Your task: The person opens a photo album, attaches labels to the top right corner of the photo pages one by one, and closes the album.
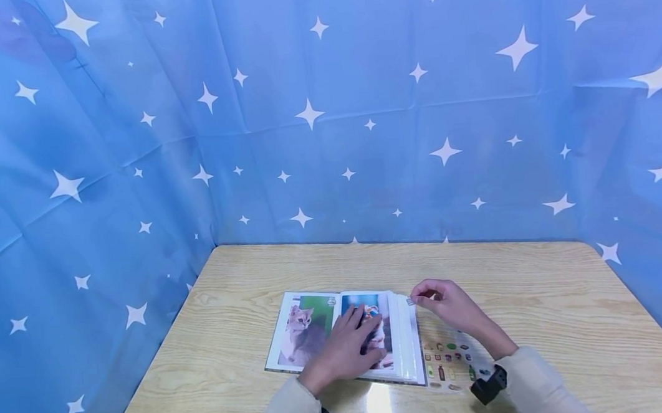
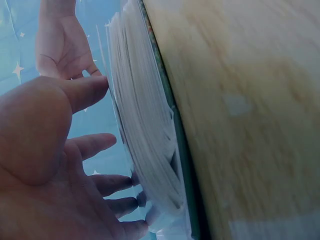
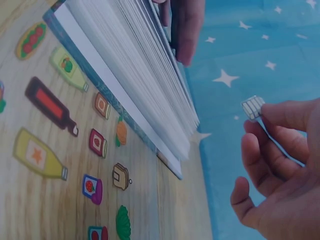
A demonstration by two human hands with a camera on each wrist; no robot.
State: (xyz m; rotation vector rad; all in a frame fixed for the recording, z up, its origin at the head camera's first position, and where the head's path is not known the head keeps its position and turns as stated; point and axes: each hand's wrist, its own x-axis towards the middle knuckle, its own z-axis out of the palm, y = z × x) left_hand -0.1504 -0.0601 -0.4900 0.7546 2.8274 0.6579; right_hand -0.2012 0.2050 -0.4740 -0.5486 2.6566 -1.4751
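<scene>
A photo album (image 1: 410, 352) lies spread out on the table. Its left page carries a cat photo (image 1: 299, 348) with a small sticker (image 1: 331, 300) in the corner. On the right page is another photo (image 1: 386, 334), partly hidden under my left hand (image 1: 346, 349), whose fingers are spread and rest on it. Just past the album's upper right corner, my right hand (image 1: 454, 306) pinches a small striped white sticker (image 3: 253, 107) between thumb and forefinger. Beneath the right forearm lies a clear sheet of food stickers (image 1: 447, 369), bottles and jars among them.
The wooden table (image 1: 538, 295) extends around the album on all sides. Blue cloth with white stars (image 1: 386, 185) hangs behind the table and along its sides. A thick stack of album pages (image 2: 140, 100) stands up under the left hand's side.
</scene>
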